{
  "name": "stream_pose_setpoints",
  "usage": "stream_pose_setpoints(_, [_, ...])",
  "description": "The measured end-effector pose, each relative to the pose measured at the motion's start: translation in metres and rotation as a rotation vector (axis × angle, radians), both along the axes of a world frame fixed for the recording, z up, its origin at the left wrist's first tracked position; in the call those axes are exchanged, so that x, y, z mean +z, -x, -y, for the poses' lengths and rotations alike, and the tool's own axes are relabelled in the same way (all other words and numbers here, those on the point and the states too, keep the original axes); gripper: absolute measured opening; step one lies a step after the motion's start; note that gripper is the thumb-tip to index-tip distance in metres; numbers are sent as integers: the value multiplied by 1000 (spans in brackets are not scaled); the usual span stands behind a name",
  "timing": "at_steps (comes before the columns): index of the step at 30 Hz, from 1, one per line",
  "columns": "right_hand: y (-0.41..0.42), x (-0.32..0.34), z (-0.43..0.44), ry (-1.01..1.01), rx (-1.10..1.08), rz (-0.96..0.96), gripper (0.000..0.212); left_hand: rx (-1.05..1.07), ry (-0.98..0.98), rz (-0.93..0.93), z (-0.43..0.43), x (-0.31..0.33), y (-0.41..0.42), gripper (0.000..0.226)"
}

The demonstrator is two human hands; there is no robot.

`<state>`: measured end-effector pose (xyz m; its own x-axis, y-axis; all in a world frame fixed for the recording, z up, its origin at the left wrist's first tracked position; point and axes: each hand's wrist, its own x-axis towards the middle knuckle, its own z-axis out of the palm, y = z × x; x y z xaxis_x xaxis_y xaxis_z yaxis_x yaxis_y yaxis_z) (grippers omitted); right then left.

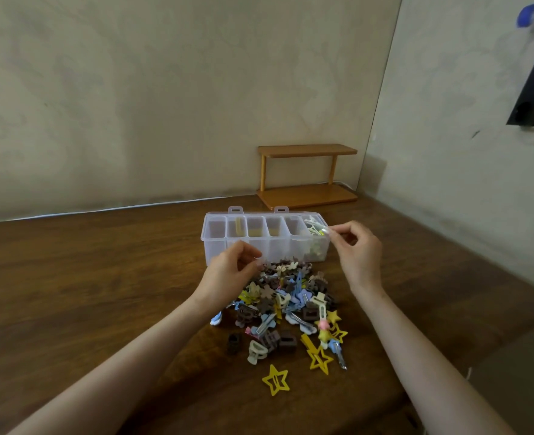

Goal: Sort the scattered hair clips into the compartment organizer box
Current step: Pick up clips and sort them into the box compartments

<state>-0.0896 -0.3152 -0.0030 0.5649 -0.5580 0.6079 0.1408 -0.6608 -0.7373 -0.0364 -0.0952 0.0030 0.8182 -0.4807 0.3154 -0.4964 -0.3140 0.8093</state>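
- From my head camera, my right hand [358,246] is pinching a small pale hair clip [320,231] between thumb and forefinger. It is just over the rightmost compartment of the clear plastic organizer box [278,250], where other pale clips are lying.
- My left hand [232,270] is hovering with curled fingers at the far edge of the heap of brown, blue, cream and yellow hair clips [290,304], just before the box. I cannot tell whether it is gripping anything.
- A yellow star-shaped clip [275,379] is lying apart, nearest me, on the dark wooden table [71,277].
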Motion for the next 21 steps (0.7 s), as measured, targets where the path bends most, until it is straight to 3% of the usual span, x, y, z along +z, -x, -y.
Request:
stream_pose_setpoints(8, [-21,7,13,90,-269,-115,11,0,-77,99,1,-3,-3,15])
stream_pose_setpoints(14, [-46,8,17,271,-234,-378,39,12,-62,91,-1,-2,-5,13])
stream_pose_setpoints(21, [-42,-3,20,344,-221,-398,64,-2,-77,103,1,-5,-8,15])
